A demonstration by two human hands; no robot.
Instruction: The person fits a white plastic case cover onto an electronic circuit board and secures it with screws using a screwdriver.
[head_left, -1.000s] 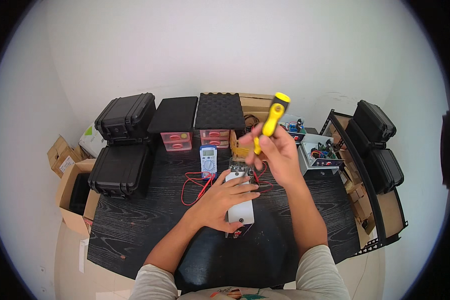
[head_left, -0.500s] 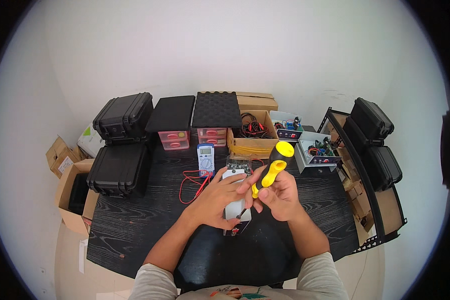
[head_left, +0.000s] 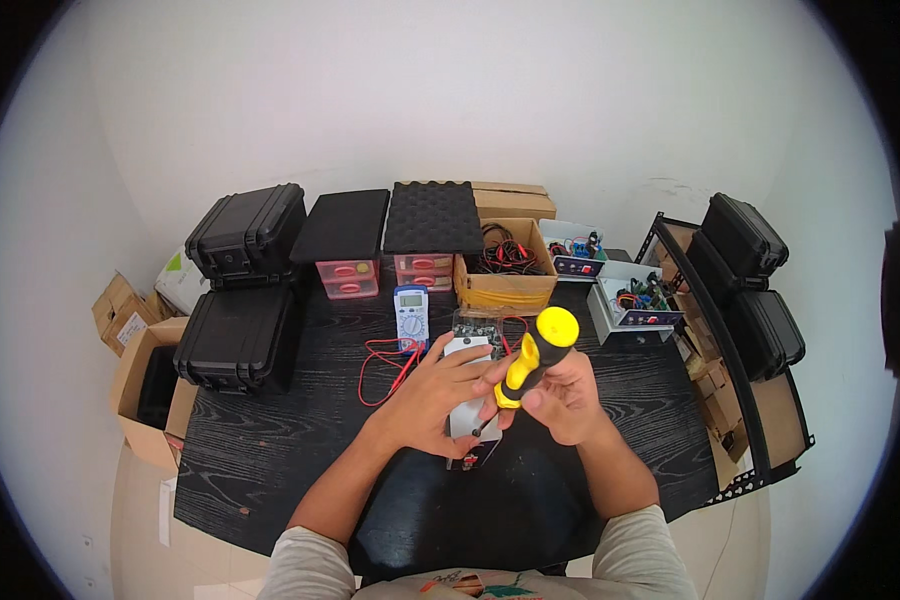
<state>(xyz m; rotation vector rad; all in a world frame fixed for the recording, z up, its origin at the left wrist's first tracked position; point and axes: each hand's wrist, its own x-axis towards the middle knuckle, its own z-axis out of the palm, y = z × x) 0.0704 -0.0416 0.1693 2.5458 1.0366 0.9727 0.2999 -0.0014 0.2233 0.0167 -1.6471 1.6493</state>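
A yellow and black screwdriver (head_left: 533,362) is in my right hand (head_left: 567,398), its fingers and thumb closed round the lower handle. The handle leans up and to the right. Its dark shaft slants down to the near end of a white case (head_left: 467,417), close to a dark round spot there. My left hand (head_left: 432,398) lies across that case, fingers over its far part and thumb at its near end, gripping it. A dark front panel with a red part (head_left: 470,460) shows at the near end of the case. Exactly where the tip meets it is too small to tell.
Behind the case are a clear-covered circuit board (head_left: 480,322) and a blue multimeter (head_left: 411,315) with red leads. A cardboard box of cables (head_left: 507,290) and two opened white cases with wiring (head_left: 640,305) stand beyond. Black hard cases (head_left: 238,340) flank the left; a shelf (head_left: 760,440) the right.
The screwdriver's handle has turned in my right hand, and its top end has come lower and a little left. My left hand stays on the case.
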